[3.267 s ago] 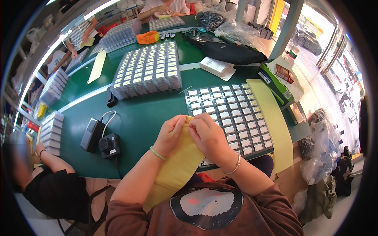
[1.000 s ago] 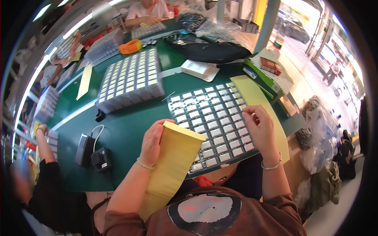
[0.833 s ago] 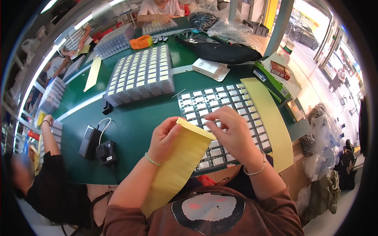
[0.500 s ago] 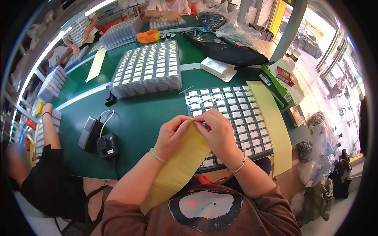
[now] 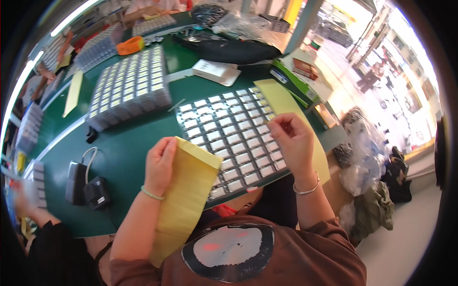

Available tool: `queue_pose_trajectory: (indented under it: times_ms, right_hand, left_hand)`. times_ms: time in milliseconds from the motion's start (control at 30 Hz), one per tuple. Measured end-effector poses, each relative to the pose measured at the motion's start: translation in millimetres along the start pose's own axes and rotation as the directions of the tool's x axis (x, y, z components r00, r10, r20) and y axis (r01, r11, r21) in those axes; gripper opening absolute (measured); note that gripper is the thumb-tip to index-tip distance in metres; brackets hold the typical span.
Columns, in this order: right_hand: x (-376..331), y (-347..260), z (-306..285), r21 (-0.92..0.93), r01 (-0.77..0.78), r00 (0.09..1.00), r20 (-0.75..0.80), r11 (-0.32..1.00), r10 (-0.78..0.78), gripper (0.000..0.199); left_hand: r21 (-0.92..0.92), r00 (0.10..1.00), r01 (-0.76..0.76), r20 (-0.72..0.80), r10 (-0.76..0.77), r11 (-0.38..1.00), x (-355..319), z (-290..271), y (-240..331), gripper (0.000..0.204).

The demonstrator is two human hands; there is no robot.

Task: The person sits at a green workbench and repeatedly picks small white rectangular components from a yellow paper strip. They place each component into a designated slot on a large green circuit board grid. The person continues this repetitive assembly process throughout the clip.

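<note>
My left hand (image 5: 160,164) grips the top edge of a long yellow paper strip (image 5: 186,200) that hangs down toward my lap. My right hand (image 5: 292,140) hovers over the right side of a flat tray (image 5: 224,140) filled with rows of small white rectangular pieces. Its thumb and fingers are pinched together; anything between them is too small to make out. A second yellow strip (image 5: 279,100) lies along the tray's right edge, partly under my right hand.
A taller stack of similar trays (image 5: 129,88) stands at the back left on the green table (image 5: 129,152). Black adapters with a cord (image 5: 86,183) sit at the left. A white box (image 5: 214,71) and black bag (image 5: 229,47) lie behind. Other people work at the left and far side.
My right hand has left the top of the yellow strip and moved right, over the tray's right side. My left hand still holds the strip.
</note>
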State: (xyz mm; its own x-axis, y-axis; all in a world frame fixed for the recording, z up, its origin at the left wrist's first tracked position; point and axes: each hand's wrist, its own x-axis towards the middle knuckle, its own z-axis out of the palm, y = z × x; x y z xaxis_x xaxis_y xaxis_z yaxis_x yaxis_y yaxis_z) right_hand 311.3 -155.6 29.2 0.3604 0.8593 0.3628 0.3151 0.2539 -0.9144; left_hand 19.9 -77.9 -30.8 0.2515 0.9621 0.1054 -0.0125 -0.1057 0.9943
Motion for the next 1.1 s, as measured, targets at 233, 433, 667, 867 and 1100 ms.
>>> queue_pose_trajectory:
  times_ms: [233, 433, 667, 867, 1100]
  right_hand:
    - [8, 59, -81, -0.148, -0.293, 0.953, 0.036, 0.945, 0.301, 0.011]
    - [9, 59, -82, -0.235, -0.294, 0.928, 0.162, 0.927, 0.335, 0.013]
    - [4, 46, -80, -0.287, -0.361, 0.896, 0.158, 0.887, 0.416, 0.010]
    - [7, 60, -89, -0.228, -0.361, 0.889, 0.208, 0.904, 0.407, 0.008]
    - [9, 68, -92, -0.231, -0.327, 0.899, 0.223, 0.916, 0.377, 0.010]
  left_hand:
    - [-0.093, 0.998, 0.014, 0.069, -0.008, 0.996, 5, 1, -10, 0.021]
    - [-0.044, 0.998, 0.017, 0.058, -0.014, 0.999, 4, -1, -10, 0.022]
    - [-0.011, 0.996, 0.012, 0.091, -0.011, 1.000, 5, -1, -10, 0.023]
    - [0.031, 0.997, -0.016, 0.080, 0.014, 0.999, 4, -1, -10, 0.022]
    - [0.002, 0.993, -0.014, 0.113, 0.014, 1.000, 5, 1, -9, 0.022]
